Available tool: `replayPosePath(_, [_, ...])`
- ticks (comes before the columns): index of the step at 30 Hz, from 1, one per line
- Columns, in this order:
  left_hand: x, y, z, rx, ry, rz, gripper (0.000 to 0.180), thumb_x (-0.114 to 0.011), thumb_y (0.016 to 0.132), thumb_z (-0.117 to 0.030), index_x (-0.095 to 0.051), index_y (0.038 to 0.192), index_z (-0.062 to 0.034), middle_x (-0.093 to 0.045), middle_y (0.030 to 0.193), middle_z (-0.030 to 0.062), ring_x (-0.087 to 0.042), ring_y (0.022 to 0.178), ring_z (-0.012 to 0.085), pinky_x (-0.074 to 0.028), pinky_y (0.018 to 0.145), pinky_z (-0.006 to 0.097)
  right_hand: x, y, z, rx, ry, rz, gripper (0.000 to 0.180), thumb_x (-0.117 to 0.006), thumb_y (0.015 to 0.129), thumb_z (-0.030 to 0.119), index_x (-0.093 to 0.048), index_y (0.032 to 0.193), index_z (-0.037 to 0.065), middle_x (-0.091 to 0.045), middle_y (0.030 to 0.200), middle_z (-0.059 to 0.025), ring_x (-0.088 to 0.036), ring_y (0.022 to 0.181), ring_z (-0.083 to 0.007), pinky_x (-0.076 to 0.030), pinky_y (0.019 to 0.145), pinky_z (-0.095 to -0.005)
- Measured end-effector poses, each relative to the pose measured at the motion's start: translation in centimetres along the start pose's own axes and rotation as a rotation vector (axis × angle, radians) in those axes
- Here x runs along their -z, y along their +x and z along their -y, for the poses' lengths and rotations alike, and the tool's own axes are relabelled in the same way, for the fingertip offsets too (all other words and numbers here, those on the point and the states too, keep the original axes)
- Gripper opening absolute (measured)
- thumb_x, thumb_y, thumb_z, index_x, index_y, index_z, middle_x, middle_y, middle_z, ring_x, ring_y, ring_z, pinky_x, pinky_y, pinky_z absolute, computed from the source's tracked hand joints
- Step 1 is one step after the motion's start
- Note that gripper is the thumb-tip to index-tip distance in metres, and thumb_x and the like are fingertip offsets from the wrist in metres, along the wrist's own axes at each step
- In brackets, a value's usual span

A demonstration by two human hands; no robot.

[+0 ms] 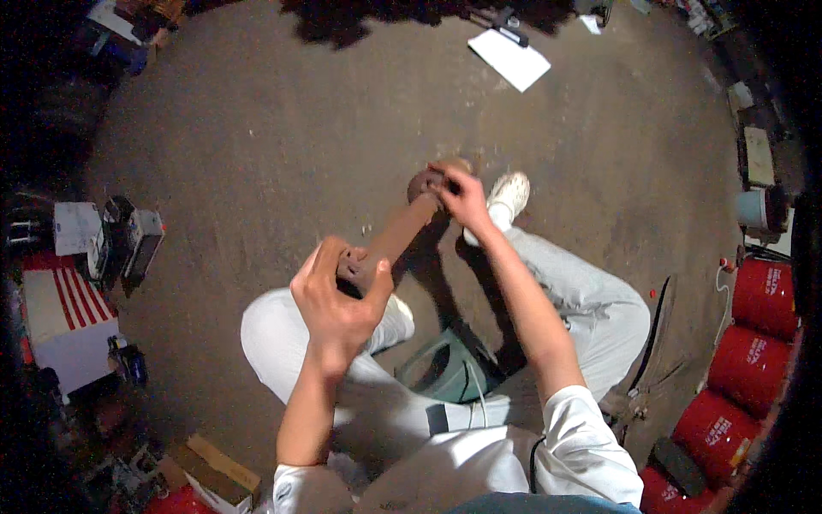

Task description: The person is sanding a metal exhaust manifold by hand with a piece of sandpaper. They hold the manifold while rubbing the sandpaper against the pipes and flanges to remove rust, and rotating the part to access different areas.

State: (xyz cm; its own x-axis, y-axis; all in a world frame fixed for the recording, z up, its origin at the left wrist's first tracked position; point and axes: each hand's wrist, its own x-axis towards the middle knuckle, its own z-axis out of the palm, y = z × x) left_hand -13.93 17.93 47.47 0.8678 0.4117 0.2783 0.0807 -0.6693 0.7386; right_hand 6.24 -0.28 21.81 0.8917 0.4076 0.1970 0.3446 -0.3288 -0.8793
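Note:
A long, flat brown metal-looking bar (pixel 401 231) with thicker rounded ends slants across in front of me, from near left to far right. What kind of part it is, I cannot tell. My left hand (pixel 336 295) is closed around its near end, thumb on the right side and fingers on the left. At the far end, the fingers of my right hand (pixel 462 201) are bent onto the rounded knob and hide part of it. The bar is held above the floor between my knees.
A green plastic-looking thing (pixel 458 373) lies between my legs. My right shoe (pixel 511 193) is close beyond my right hand. White paper (pixel 511 60) lies on the floor ahead. Red drums (pixel 749 360) line the right; boxes (pixel 73 334) stand at left.

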Motion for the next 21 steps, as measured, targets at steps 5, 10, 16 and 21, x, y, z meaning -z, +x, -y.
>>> replayPosePath(5, [0.7, -0.3, 0.8, -0.016, -0.035, 0.04, 0.032, -0.08, 0.079, -0.022, -0.055, 0.083, -0.0014, -0.067, 0.077, 0.0159, -0.066, 0.068, 0.0296, -0.051, 0.064, 0.039, 0.0, 1.7, 2.4, -0.004, -0.114, 0.033, 0.031, -0.081, 0.083, 0.015, -0.071, 0.11, 0.005, -0.07, 0.098, -0.0161, -0.067, 0.09, -0.0351, -0.053, 0.08, -0.0407])
replayPosePath(10, [0.1, 0.3, 0.2, -0.065, 0.014, 0.028, 0.029, -0.081, 0.076, -0.019, -0.057, 0.081, -0.0026, -0.061, 0.071, 0.0142, -0.062, 0.062, 0.0316, -0.049, 0.059, 0.04, -0.4, 0.9, 2.5, -0.007, -0.156, -0.063, 0.033, -0.08, 0.083, 0.013, -0.07, 0.112, 0.003, -0.07, 0.1, -0.0161, -0.066, 0.095, -0.0366, -0.052, 0.085, -0.043])
replayPosePath(16, [-0.2, 0.2, 0.2, -0.07, -0.005, 0.036, 0.03, -0.081, 0.077, -0.02, -0.057, 0.083, -0.0023, -0.064, 0.075, 0.0146, -0.064, 0.066, 0.0313, -0.05, 0.062, 0.04, 0.7, -0.9, 2.2, 0.019, -0.083, -0.058, 0.033, -0.08, 0.084, 0.015, -0.071, 0.113, 0.004, -0.071, 0.102, -0.0176, -0.07, 0.095, -0.035, -0.055, 0.084, -0.0395])
replayPosePath(21, [-0.4, 0.6, -0.6, -0.032, -0.017, 0.069, 0.031, -0.08, 0.08, -0.023, -0.057, 0.084, -0.0024, -0.067, 0.076, 0.0144, -0.065, 0.068, 0.0296, -0.05, 0.065, 0.039, 0.3, 1.1, 1.7, -0.027, -0.117, -0.203, 0.026, -0.079, 0.085, 0.013, -0.07, 0.106, 0.001, -0.07, 0.095, -0.017, -0.068, 0.087, -0.0341, -0.055, 0.08, -0.0392])
